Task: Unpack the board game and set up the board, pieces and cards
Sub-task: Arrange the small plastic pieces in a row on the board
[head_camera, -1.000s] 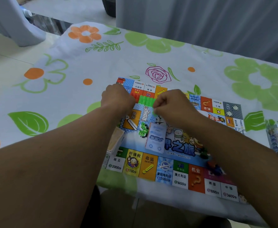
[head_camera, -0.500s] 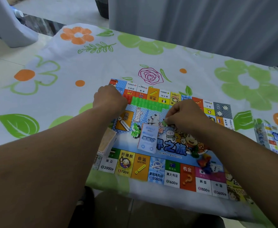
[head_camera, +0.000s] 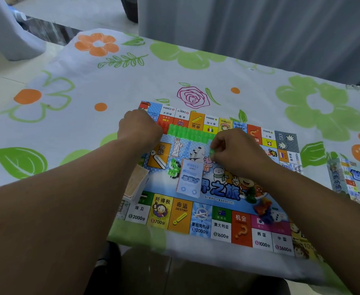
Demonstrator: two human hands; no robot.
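The colourful game board (head_camera: pixel 200 222) lies flat on the flowered tablecloth. A row of small green plastic houses (head_camera: pixel 187 133) runs along the board's far inner edge. My left hand (head_camera: pixel 139 128) rests closed at the left end of that row, touching it. My right hand (head_camera: pixel 236 152) pinches one small green house (head_camera: pixel 212 151) just below the row's right end. A blue-white stack of cards (head_camera: pixel 189 180) sits mid-board. A yellowish card stack (head_camera: pixel 136 184) lies at the board's left edge. Red, blue and green tokens with a white die (head_camera: pixel 267 210) cluster by my right forearm.
The game box (head_camera: pixel 353 182) lies at the table's right edge. A grey curtain (head_camera: pixel 260 35) hangs behind the table. A pale chair or stool (head_camera: pixel 6 33) stands on the floor at far left. The table's near edge runs just below the board.
The green houses went from a short bunch between both hands to a longer row. My right hand moved right and down, away from the left hand, pinching one house.
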